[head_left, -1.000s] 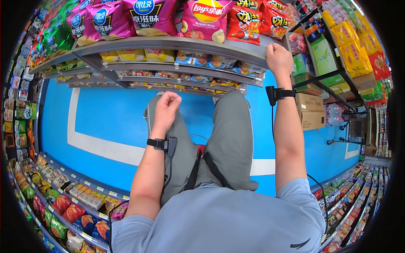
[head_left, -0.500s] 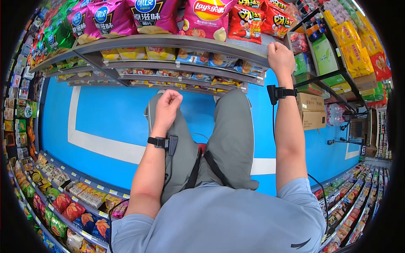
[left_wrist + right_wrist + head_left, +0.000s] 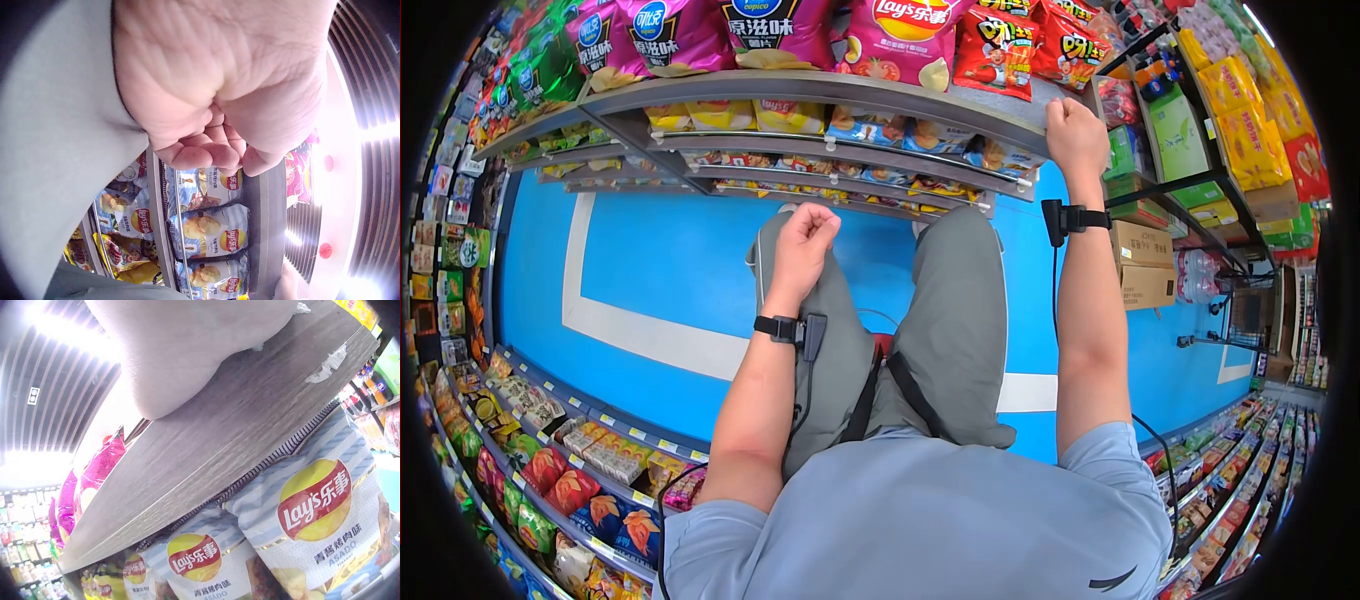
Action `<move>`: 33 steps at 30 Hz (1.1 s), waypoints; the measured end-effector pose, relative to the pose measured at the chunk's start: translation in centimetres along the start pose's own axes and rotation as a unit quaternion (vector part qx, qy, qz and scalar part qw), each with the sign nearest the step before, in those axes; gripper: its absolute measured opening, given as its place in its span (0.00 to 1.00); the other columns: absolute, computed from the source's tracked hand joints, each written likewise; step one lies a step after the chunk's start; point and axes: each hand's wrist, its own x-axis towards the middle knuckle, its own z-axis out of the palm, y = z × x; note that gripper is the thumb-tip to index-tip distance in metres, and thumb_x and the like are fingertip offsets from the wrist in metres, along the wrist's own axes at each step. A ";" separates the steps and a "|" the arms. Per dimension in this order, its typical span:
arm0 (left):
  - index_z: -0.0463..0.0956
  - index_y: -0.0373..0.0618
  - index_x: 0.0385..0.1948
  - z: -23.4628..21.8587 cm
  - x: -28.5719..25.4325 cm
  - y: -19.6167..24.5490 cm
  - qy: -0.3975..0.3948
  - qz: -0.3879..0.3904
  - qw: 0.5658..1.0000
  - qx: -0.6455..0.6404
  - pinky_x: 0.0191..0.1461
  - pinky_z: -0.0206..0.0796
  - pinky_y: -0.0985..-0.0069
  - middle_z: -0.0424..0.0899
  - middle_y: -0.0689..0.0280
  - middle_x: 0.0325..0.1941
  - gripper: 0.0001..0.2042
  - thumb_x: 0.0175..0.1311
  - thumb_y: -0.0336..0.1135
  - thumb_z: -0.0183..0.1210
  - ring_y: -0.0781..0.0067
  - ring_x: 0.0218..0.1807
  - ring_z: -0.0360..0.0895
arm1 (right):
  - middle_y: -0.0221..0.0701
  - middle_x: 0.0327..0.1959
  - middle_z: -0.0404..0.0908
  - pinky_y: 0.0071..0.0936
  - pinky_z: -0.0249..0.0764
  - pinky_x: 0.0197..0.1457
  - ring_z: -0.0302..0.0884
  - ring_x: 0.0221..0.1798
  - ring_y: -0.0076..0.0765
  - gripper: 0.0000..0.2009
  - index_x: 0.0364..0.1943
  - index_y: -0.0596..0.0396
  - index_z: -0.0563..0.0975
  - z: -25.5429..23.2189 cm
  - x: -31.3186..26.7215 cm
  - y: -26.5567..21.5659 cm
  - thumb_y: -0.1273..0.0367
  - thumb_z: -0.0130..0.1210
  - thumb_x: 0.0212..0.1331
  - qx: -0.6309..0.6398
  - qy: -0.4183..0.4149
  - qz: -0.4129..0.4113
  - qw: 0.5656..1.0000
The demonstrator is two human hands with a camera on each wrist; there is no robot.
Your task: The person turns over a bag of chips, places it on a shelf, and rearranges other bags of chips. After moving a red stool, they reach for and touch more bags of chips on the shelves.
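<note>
My left hand hovers over or rests on the left thigh, its fingers loosely curled around nothing. The left wrist view shows that palm from below, with blue Lay's bags beyond it. At the right end of the wooden top shelf, my right hand rests on the board with its fingers curled in. In the right wrist view the heel of the right hand lies against the wood; the fingertips are hidden. Nearby stand red snack bags and a pink Lay's bag.
Lower shelves hold yellow bags and blue bags. A black rack with boxes stands to the right, cartons below it. Stocked shelves curve around behind on both sides. The floor is blue with white lines.
In the head view the shelf and its bags have shifted slightly up and right, and both hands appear a little further right. Their finger shapes look the same.
</note>
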 end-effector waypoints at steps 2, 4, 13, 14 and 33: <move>0.77 0.46 0.43 0.0 0.0 0.0 0.000 0.001 1.000 -0.003 0.40 0.64 0.83 0.77 0.75 0.36 0.04 0.76 0.32 0.62 0.85 0.35 0.70 | 0.48 0.35 0.87 0.57 0.79 0.44 0.85 0.41 0.64 0.20 0.33 0.49 0.85 0.0 0.1 0.0 0.51 0.49 0.70 -0.002 -0.002 0.000 1.000; 0.76 0.46 0.43 0.0 0.0 0.1 -0.005 0.001 1.000 0.000 0.40 0.64 0.83 0.77 0.75 0.36 0.04 0.76 0.32 0.62 0.85 0.35 0.70 | 0.48 0.35 0.87 0.56 0.79 0.44 0.85 0.41 0.64 0.21 0.33 0.49 0.85 0.0 0.1 0.0 0.51 0.49 0.70 -0.003 -0.004 -0.001 1.000; 0.77 0.46 0.42 0.0 0.0 0.2 -0.003 0.002 1.000 0.008 0.39 0.63 0.84 0.76 0.76 0.34 0.04 0.76 0.32 0.62 0.86 0.34 0.69 | 0.49 0.37 0.87 0.57 0.80 0.46 0.85 0.43 0.65 0.21 0.35 0.49 0.86 0.1 0.1 0.1 0.50 0.47 0.70 -0.004 -0.011 0.005 1.000; 0.77 0.46 0.42 0.0 0.0 0.2 -0.001 0.002 1.000 0.008 0.39 0.63 0.84 0.76 0.76 0.34 0.04 0.76 0.32 0.62 0.86 0.34 0.69 | 0.49 0.37 0.87 0.57 0.79 0.46 0.85 0.43 0.65 0.21 0.35 0.49 0.86 0.1 0.2 0.2 0.50 0.47 0.70 -0.008 -0.012 0.008 1.000; 0.80 0.43 0.42 -0.3 1.7 0.5 0.057 -0.007 0.998 0.039 0.40 0.65 0.84 0.78 0.76 0.34 0.05 0.72 0.31 0.66 0.88 0.34 0.69 | 0.36 0.24 0.71 0.36 0.67 0.34 0.70 0.28 0.41 0.14 0.25 0.58 0.72 4.1 -13.4 -6.5 0.71 0.67 0.61 0.365 -0.038 -0.133 0.921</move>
